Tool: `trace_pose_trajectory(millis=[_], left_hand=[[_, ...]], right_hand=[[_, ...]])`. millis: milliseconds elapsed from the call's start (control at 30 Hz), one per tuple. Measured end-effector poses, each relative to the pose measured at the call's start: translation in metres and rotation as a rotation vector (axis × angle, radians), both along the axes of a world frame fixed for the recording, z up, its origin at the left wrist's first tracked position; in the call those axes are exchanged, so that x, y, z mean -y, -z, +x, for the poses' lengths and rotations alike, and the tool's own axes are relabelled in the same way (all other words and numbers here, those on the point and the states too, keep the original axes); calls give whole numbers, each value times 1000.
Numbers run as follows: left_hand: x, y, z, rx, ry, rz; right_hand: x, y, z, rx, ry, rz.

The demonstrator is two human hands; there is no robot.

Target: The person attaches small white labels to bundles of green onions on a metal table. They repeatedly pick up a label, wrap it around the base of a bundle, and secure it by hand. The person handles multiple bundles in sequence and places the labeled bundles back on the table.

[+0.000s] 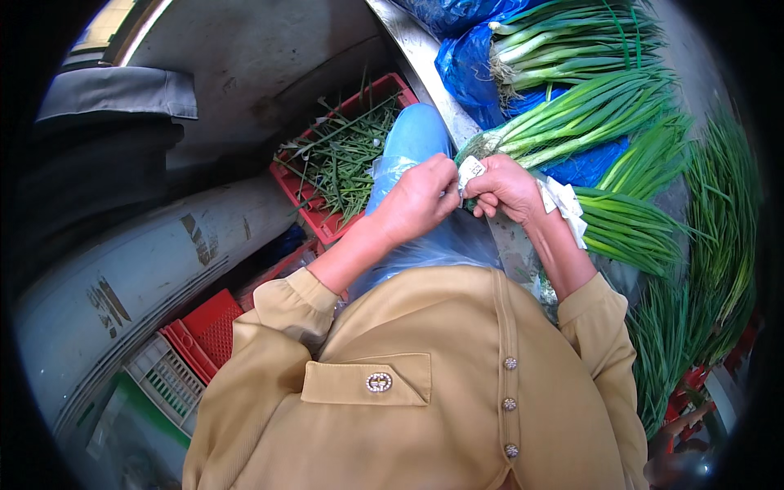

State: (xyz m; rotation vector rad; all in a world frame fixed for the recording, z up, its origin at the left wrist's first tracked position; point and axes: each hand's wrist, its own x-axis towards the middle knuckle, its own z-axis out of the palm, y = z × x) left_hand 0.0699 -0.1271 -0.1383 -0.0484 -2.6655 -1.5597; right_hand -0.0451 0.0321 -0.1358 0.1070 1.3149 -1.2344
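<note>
A green net bag [551,131] filled with spring onions lies on the table, its closed end towards my hands. My left hand [422,196] pinches a small white printed tag [471,171] at that end of the net. From the other side my right hand [502,187] grips the tag and the gathered netting, with its lower fingers curled. White label pieces [565,208] are stuck on my right wrist. Just above the netted bunch, loose spring onions [569,55] with roots rest on blue plastic [465,73]. Another green bunch [625,229] lies beyond my right wrist.
A red crate [331,229] of green leaf trimmings [349,159] stands left of my knee, which is wrapped in blue plastic. More spring onions [719,239] are heaped at the far right. A red crate [211,327] and a white crate [168,383] stand at the lower left, beside a large pipe [153,257].
</note>
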Motion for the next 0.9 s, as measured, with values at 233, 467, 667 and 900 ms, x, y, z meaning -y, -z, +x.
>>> trace_pose_trajectory(millis=[233,467,667,900], left_hand=[[18,-16,3,277,-25,326],[7,-2,1,190,31,235],[12,8,-1,630,-32,768],[20,25,6,660,-146,988]], right_hand=[[-1,0,-1,22,-29,-28],[-3,1,-3,32,-47,-53],[-4,2,-4,44,-65,-66],[-9,6,1,26,2,-68]])
